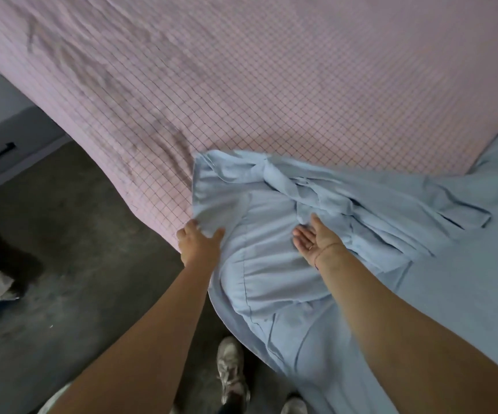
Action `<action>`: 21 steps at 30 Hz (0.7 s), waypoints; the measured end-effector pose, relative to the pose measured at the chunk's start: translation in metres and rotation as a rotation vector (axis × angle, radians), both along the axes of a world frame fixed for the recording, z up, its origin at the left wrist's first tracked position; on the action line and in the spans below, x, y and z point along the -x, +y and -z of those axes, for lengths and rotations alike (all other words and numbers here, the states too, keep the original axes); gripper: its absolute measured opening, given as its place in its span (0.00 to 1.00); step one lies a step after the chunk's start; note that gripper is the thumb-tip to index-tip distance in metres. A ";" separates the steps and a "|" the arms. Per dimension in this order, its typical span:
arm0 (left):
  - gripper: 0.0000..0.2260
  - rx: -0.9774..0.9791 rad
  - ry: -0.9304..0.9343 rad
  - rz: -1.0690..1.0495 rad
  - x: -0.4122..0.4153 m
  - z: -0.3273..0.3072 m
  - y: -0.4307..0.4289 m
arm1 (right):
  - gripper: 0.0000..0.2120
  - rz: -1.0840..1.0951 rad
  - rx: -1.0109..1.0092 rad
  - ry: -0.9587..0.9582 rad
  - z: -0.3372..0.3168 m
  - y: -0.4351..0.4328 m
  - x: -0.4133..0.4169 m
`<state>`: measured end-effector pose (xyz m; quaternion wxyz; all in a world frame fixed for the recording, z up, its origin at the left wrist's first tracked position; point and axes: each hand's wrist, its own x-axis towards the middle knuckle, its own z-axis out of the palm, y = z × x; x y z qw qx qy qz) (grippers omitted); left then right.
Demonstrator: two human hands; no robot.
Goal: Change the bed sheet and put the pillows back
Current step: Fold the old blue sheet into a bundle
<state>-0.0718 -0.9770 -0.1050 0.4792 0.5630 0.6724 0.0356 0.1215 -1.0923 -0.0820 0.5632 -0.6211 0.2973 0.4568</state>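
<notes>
Currently the sheet-laying step, by my reading: a blue sheet (pixel 286 264) lies bunched and folded over the near corner, on top of a pink checked sheet (pixel 256 85) that covers most of the surface in view. Which of the two is the fresh one cannot be told for sure; the blue looks like the one being handled. Left hand (pixel 201 242) grips a folded edge of the blue sheet at the corner, thumb and fingers closed round the cloth. Right hand (pixel 313 239) is flat and spread, palm up, fingers straight against the rumpled folds, holding nothing. Blue cloth hangs over the near side toward the floor (pixel 77 234), beside the person's shoe (pixel 231 372). A drawer (pixel 0 144) stands at the far left. No pillows in view. Next move likely calls for finding the free edge inside the bunch, taking it with the right hand as well, and drawing the cloth out across the pink area. Risk: twisted folds drag along and stay creased.
</notes>
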 end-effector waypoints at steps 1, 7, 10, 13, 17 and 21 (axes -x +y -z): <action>0.30 0.012 -0.017 -0.016 0.001 0.002 0.002 | 0.16 0.013 0.003 0.001 0.003 0.003 0.000; 0.30 0.167 -0.138 -0.161 0.002 0.005 0.004 | 0.17 0.077 0.045 0.095 0.004 0.017 0.003; 0.21 0.170 -0.143 -0.096 0.005 0.007 0.007 | 0.20 0.098 0.067 0.174 0.003 0.019 0.003; 0.12 0.155 -0.183 -0.102 0.013 0.005 0.012 | 0.16 0.197 -0.029 0.155 0.007 0.018 -0.001; 0.13 0.042 -0.125 -0.089 0.032 0.002 0.020 | 0.07 0.239 -0.131 -0.030 0.010 -0.001 -0.007; 0.09 0.013 -0.094 -0.064 0.040 0.000 0.018 | 0.08 0.029 -0.164 -0.156 -0.005 -0.060 0.019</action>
